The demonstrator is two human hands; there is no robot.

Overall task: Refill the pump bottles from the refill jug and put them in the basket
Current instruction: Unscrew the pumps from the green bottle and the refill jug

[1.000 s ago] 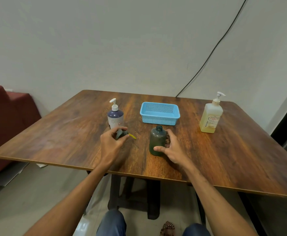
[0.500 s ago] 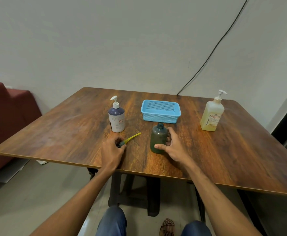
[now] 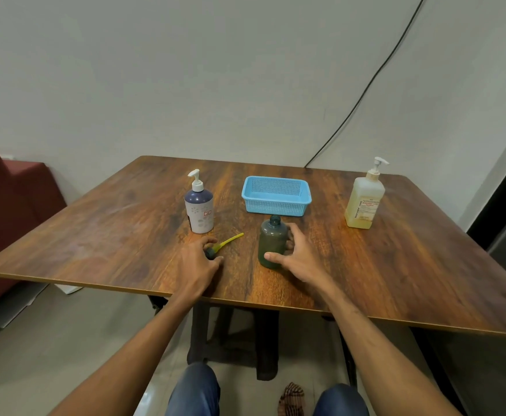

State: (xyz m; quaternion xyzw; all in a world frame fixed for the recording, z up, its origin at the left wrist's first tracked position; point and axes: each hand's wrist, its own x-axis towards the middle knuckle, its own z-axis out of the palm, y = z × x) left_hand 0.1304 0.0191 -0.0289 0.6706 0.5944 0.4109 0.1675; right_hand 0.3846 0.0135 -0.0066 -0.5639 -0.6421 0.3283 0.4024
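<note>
The green bottle [image 3: 272, 246] is gripped by the right hand [image 3: 304, 258]; the detached pump [image 3: 212, 251], on the surface [image 3: 125, 229], is pinched by the left hand [image 3: 199, 264].

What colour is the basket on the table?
The basket is light blue with small holes all over; the head view shows it best.

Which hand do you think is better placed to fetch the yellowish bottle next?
Probably the right hand: the yellowish bottle stands on its side, though it grips the green bottle; the left hand holds the pump.
</note>
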